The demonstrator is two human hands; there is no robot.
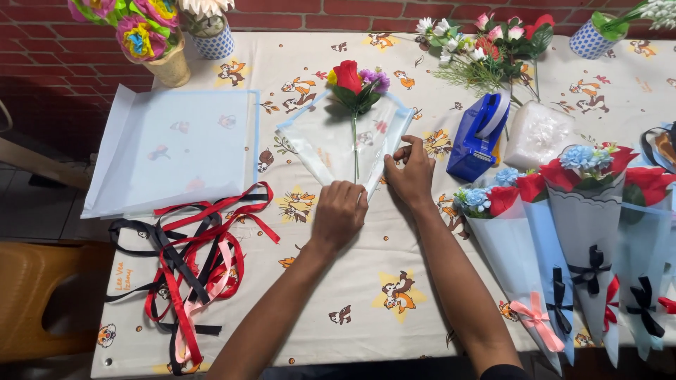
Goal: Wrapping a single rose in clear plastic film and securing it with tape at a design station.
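A clear wrapping sheet with a blue edge (pixel 331 144) lies folded into a cone on the patterned tablecloth (pixel 366 281). On it rest a red rose (pixel 347 75) and a small purple flower (pixel 375 79), stems pointing toward me. My left hand (pixel 339 213) presses down on the cone's bottom tip, fingers curled over it. My right hand (pixel 410 172) pinches the sheet's right flap near its edge.
A stack of clear blue-edged sheets (pixel 176 151) lies at left above a tangle of red, black and pink ribbons (pixel 186 260). A blue tape dispenser (pixel 480 134) stands right of the cone. Finished wrapped bouquets (pixel 584 232) lie at right; loose flowers (pixel 486 46) and pots sit along the back.
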